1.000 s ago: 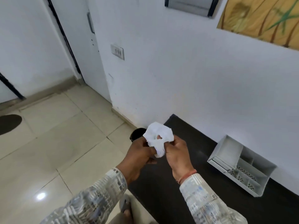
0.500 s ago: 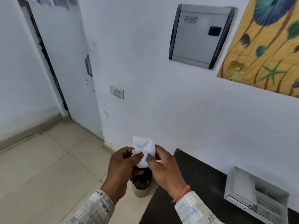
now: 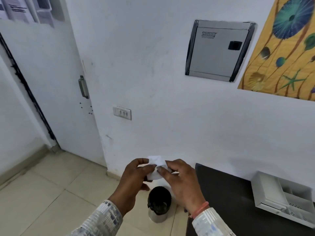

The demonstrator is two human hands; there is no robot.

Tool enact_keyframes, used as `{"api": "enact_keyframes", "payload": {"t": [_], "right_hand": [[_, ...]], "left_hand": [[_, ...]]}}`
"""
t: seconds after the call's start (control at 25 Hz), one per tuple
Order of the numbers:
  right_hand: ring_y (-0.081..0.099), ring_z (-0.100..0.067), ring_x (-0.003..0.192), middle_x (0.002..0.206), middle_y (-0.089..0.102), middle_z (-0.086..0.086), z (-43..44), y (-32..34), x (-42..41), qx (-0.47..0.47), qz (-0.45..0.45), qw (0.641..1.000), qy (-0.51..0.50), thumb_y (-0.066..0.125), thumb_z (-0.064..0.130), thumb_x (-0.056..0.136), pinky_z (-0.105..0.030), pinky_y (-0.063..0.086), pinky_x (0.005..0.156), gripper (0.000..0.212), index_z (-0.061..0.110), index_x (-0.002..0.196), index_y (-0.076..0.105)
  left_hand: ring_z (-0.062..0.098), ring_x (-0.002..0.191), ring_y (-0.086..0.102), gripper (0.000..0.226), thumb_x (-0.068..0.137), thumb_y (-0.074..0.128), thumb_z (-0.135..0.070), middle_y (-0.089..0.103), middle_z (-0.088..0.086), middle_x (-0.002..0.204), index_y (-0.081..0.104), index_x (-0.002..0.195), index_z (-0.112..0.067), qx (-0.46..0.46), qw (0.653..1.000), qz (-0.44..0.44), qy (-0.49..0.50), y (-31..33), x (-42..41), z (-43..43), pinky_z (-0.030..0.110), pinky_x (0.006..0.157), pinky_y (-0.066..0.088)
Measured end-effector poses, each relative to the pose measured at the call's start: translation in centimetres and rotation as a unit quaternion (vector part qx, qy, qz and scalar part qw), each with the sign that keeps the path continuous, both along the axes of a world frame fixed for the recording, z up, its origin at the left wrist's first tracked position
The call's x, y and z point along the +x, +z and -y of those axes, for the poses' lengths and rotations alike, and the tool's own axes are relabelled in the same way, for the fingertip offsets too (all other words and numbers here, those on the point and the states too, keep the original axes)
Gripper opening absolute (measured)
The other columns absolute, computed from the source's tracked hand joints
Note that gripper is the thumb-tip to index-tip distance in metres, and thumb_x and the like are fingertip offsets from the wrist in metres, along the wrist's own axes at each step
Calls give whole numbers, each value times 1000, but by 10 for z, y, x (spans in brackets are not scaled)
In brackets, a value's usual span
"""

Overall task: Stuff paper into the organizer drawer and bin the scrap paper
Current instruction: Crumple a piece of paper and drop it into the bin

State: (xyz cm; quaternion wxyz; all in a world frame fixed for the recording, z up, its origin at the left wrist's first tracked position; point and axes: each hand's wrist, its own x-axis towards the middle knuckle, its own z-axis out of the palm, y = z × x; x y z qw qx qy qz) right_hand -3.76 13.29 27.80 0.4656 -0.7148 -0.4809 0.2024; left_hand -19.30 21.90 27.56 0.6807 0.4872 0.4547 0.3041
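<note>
A crumpled white scrap of paper (image 3: 156, 168) is pinched between both hands in front of the wall. My left hand (image 3: 134, 181) grips its left side and my right hand (image 3: 180, 181) grips its right side. Directly below them on the floor stands a small metal bin (image 3: 159, 204) with a dark liner. The white organizer (image 3: 283, 198) with its perforated drawer sits on the black table (image 3: 226, 193) at the right, against the wall.
A white wall with a switch plate (image 3: 122, 113), a grey electrical box (image 3: 219, 51) and a yellow painting (image 3: 283, 48) faces me. A white door (image 3: 51, 82) with a metal handle stands to the left. Beige tiles (image 3: 51, 193) cover the floor.
The view has tilted upward, so more wall and the bin show. The paper has been squeezed into a smaller wad, and both hands hold it above the bin.
</note>
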Motion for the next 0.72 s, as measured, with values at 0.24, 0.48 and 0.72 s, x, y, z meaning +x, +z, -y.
{"api": "enact_keyframes", "payload": {"t": [0.24, 0.48, 0.72], "right_hand": [[70, 3, 98, 105, 76, 21, -31, -11, 23, -15, 42, 997, -56, 68, 41, 98, -26, 60, 89, 22, 33, 117, 76], [64, -4, 111, 120, 69, 18, -87, -57, 51, -52, 202, 977, -51, 62, 55, 91, -28, 55, 98, 54, 38, 142, 58], [74, -7, 97, 106, 82, 12, -135, -128, 114, -62, 39, 984, -161, 71, 40, 94, -36, 60, 91, 24, 31, 114, 82]], "left_hand": [[25, 64, 69, 30, 92, 81, -10, 74, 18, 94, 73, 120, -7, -30, 997, 26, -67, -7, 35, -43, 40, 64, 61], [25, 56, 64, 15, 90, 78, -13, 76, 11, 76, 75, 99, -2, -12, 995, -59, -84, -38, 90, -123, 28, 47, 42], [24, 66, 62, 31, 97, 75, -40, 81, 7, 86, 85, 100, -10, -85, 984, -79, -138, -79, 135, -183, 32, 52, 41]]}}
